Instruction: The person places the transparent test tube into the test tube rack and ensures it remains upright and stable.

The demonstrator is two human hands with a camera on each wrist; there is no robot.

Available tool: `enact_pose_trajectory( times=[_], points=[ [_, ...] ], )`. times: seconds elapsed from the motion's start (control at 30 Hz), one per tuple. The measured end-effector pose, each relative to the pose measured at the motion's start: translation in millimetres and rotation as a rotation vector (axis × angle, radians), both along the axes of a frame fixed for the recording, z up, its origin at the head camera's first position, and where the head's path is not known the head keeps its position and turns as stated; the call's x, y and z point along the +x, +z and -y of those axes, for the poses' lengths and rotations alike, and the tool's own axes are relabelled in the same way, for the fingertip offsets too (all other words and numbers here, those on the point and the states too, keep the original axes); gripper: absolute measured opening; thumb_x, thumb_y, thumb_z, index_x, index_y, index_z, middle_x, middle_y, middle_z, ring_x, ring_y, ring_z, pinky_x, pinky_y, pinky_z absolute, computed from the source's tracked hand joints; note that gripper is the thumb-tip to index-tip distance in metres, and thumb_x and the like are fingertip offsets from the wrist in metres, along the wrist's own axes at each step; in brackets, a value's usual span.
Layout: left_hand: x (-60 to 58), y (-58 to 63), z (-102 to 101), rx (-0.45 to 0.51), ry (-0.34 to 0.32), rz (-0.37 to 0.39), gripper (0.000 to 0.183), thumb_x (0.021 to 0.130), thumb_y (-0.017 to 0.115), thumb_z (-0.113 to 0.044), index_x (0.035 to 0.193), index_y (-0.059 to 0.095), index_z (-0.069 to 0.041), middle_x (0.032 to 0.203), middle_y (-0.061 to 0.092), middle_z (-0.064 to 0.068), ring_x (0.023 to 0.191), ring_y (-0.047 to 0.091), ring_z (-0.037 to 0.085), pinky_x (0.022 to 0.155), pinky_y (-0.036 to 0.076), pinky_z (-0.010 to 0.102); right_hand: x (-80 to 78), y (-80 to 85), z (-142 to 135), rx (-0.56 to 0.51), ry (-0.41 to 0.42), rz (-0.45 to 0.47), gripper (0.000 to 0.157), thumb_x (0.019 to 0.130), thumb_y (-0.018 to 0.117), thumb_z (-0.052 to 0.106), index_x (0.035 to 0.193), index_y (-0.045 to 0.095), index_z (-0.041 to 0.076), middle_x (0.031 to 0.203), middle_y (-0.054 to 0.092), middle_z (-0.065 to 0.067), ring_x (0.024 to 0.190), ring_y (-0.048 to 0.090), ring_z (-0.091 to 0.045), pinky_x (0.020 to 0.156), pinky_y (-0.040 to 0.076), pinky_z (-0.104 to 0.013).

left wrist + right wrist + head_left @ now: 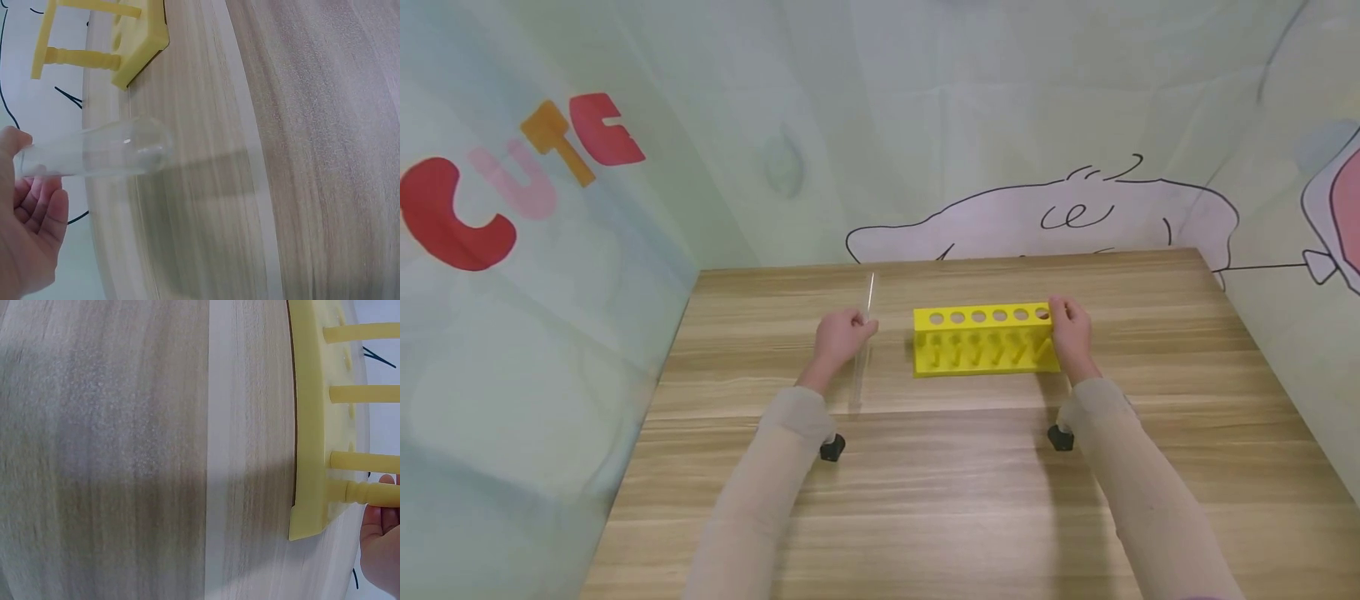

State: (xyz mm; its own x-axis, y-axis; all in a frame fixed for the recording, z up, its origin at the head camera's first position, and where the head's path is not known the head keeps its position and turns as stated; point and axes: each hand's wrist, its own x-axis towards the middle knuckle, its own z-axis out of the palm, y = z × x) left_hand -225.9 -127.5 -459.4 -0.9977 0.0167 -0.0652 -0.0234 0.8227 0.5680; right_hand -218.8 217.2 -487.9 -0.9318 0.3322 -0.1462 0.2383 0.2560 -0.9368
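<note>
My left hand (838,337) pinches a clear test tube (861,367) between thumb and fingers, left of the rack. In the head view the tube shows as a thin see-through line above and below the hand. The left wrist view has the tube (125,150) with its rounded end towards the tabletop. A yellow test tube rack (985,369) stands on the table, its top row of round holes bare of tubes. My right hand (1073,333) grips the rack's right end, at the upper corner. In the right wrist view, fingers curl by the rack's end post (372,494).
The wood-grain table (925,517) runs back to a printed cloth backdrop (820,108). A dark device (832,447) is at the left wrist, another dark device (1061,437) at the right wrist.
</note>
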Motion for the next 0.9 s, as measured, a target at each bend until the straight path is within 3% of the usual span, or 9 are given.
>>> enact_pose_trajectory(
  times=[0.3, 0.9],
  points=[
    [1.6, 8.3, -2, 0.01, 0.001, -0.024, 0.029, 0.08, 0.056, -0.033, 0.063, 0.05, -0.011, 0.054, 0.041, -0.004, 0.053, 0.038, 0.012, 0.049, 0.03, 0.021, 0.0, -0.2, 1, -0.008, -0.004, 0.007, 0.034, 0.092, 0.033, 0.046, 0.094, 0.049, 0.016, 0.09, 0.049, 0.005, 0.082, 0.04, -0.011, 0.071, 0.035, -0.021],
    [2.3, 25.8, -7, 0.11, -0.009, -0.038, 0.023, 0.081, 0.057, -0.031, 0.073, 0.059, -0.009, 0.069, 0.057, 0.002, 0.062, 0.044, 0.014, 0.052, 0.036, 0.02, -0.4, -1.1, 0, -0.01, -0.013, -0.008, 0.035, 0.09, 0.034, 0.05, 0.09, 0.05, 0.02, 0.085, 0.048, 0.009, 0.074, 0.04, -0.008, 0.065, 0.035, -0.019]
  ],
)
